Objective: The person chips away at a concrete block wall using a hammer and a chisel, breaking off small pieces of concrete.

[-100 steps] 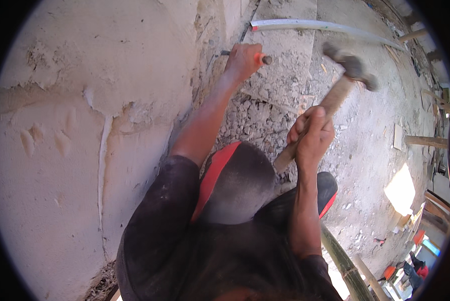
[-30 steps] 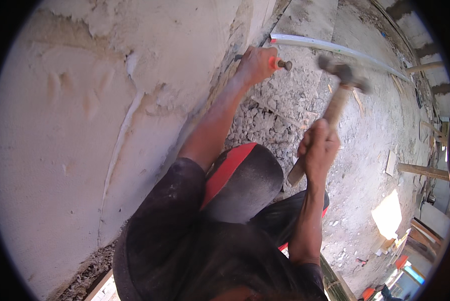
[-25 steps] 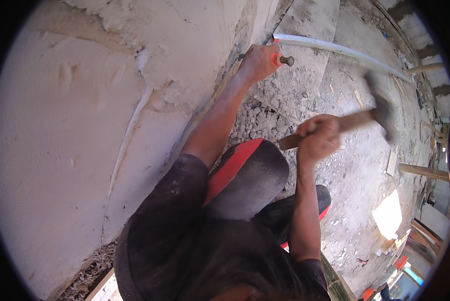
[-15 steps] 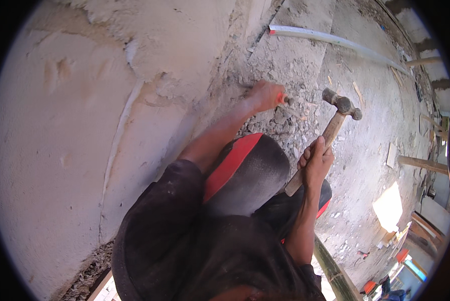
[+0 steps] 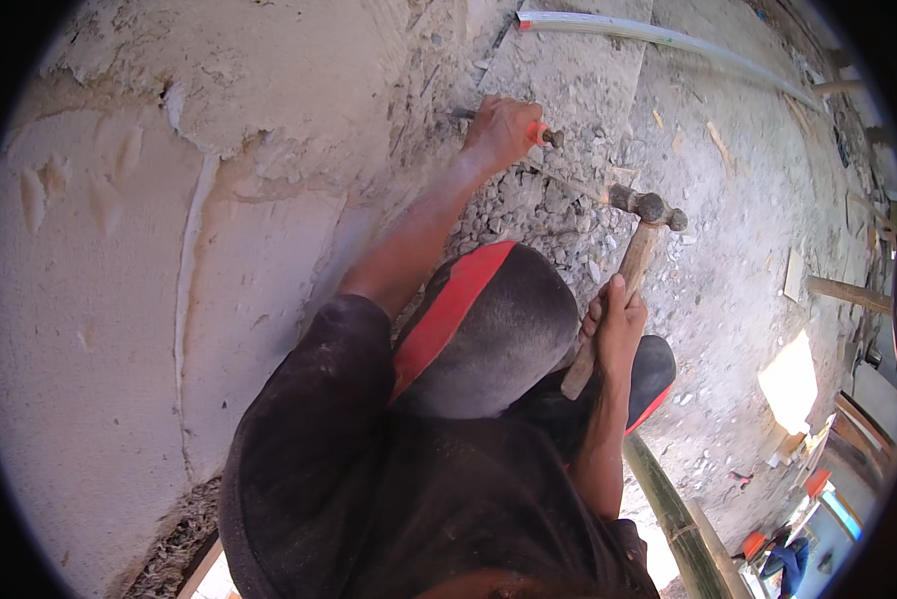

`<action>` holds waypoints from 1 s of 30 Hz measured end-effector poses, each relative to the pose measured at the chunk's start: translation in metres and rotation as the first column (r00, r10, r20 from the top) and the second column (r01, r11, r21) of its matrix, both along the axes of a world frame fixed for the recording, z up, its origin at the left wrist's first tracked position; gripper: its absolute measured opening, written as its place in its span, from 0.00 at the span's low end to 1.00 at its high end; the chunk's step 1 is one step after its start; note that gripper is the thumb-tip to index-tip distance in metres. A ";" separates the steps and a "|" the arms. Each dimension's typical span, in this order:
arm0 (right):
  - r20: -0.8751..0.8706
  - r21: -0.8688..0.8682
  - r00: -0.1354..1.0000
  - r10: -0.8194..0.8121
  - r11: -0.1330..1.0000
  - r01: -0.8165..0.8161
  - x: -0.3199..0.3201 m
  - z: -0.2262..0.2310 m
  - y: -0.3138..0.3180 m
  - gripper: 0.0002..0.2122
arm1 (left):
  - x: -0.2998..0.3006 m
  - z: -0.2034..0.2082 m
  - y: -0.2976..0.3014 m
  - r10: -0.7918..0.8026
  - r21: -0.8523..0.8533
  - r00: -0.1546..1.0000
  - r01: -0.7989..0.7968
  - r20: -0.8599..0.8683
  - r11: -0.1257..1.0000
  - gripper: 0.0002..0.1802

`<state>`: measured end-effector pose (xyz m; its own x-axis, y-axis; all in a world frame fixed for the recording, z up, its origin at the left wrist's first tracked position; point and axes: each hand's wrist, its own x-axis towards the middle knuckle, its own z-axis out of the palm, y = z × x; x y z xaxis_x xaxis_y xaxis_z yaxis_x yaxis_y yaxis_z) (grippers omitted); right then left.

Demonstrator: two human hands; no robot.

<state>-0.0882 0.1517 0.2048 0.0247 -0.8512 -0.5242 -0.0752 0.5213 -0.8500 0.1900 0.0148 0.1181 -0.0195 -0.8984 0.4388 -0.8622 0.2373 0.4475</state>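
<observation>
My left hand (image 5: 505, 130) is closed around a chisel (image 5: 552, 138) with an orange-red collar near its struck end. Its dark tip end points left, toward the base of the rough wall (image 5: 299, 110). In my right hand (image 5: 617, 319) is a ball-peen hammer (image 5: 650, 208), gripped by its wooden handle, head up. The hammer head is to the right of the chisel's end and below it, apart from it. Broken rubble (image 5: 538, 215) lies under and beside the chisel, in front of my knee.
A long pale metal bar (image 5: 658, 35) lies across the floor at the far side. Bamboo poles (image 5: 673, 519) lie at lower right, and a wooden post (image 5: 848, 294) stands out at the right. The plastered wall (image 5: 89, 329) runs along my left.
My left hand and the chisel have shifted up and left in the picture. The hammer head has come lower and leftward, with my right hand moving slightly left.
</observation>
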 end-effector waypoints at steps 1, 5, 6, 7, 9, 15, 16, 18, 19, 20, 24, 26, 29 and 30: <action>-0.023 -0.001 1.000 0.004 1.000 -0.004 0.001 0.002 -0.001 0.17 | 0.005 0.005 -0.005 -0.002 0.000 1.000 0.002 -0.004 1.000 0.11; -0.008 -0.010 1.000 0.016 1.000 -0.017 0.006 0.011 -0.004 0.17 | 0.018 0.015 -0.014 0.009 0.080 1.000 -0.009 -0.002 0.997 0.11; 0.004 -0.014 1.000 -0.003 1.000 0.003 0.006 0.015 -0.004 0.17 | 0.019 0.017 -0.014 0.007 0.109 1.000 -0.005 -0.023 0.994 0.11; 0.016 -0.017 1.000 -0.023 1.000 0.023 0.007 0.018 -0.004 0.16 | 0.019 0.019 -0.016 0.007 0.110 1.000 -0.005 -0.022 0.994 0.11; 0.011 -0.060 1.000 -0.029 0.998 0.030 0.005 0.026 -0.010 0.16 | 0.015 0.021 -0.020 0.062 0.182 0.998 -0.058 -0.015 0.981 0.11; 0.049 -0.314 0.988 -0.144 0.937 0.152 0.005 0.082 -0.043 0.17 | 0.023 0.026 -0.033 0.141 0.197 0.989 -0.129 -0.051 0.972 0.11; 0.094 -0.364 0.972 -0.213 0.902 0.233 0.011 0.093 -0.052 0.18 | 0.026 0.022 -0.035 0.149 0.197 0.988 -0.137 -0.047 0.971 0.11; 0.224 -0.476 0.928 -0.298 0.797 0.371 0.026 0.110 -0.070 0.19 | 0.027 0.016 -0.037 0.204 0.179 0.976 -0.188 -0.079 0.966 0.11; 0.224 -0.478 0.929 -0.294 0.798 0.367 0.033 0.115 -0.081 0.19 | 0.026 0.018 -0.039 0.208 0.177 0.975 -0.192 -0.080 0.965 0.11; 0.352 -0.526 0.883 -0.311 0.714 0.462 0.042 0.118 -0.092 0.19 | 0.025 0.020 -0.040 0.216 0.178 0.971 -0.195 -0.105 0.965 0.11; 0.213 -0.545 0.944 -0.252 0.771 0.329 0.095 0.076 -0.109 0.17 | 0.023 0.023 -0.045 0.221 0.174 0.964 -0.194 -0.151 0.965 0.11; -0.021 -0.298 0.996 0.091 0.950 -0.093 0.096 0.035 -0.108 0.17 | 0.027 0.015 -0.042 0.204 0.199 0.968 -0.174 -0.146 0.965 0.11; -0.061 -0.152 0.965 0.255 0.953 -0.261 0.071 0.036 -0.113 0.17 | 0.025 0.018 -0.042 0.179 0.199 0.978 -0.156 -0.107 0.968 0.13; -0.107 -0.199 0.969 0.221 0.950 -0.239 0.064 0.043 -0.110 0.17 | 0.024 0.019 -0.036 0.194 0.194 0.978 -0.178 -0.069 0.965 0.16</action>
<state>-0.0242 0.0418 0.2483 0.1970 -0.9182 -0.3437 -0.2466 0.2929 -0.9238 0.2143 -0.0207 0.1371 0.1866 -0.9483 0.2569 -0.8394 -0.0181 0.5432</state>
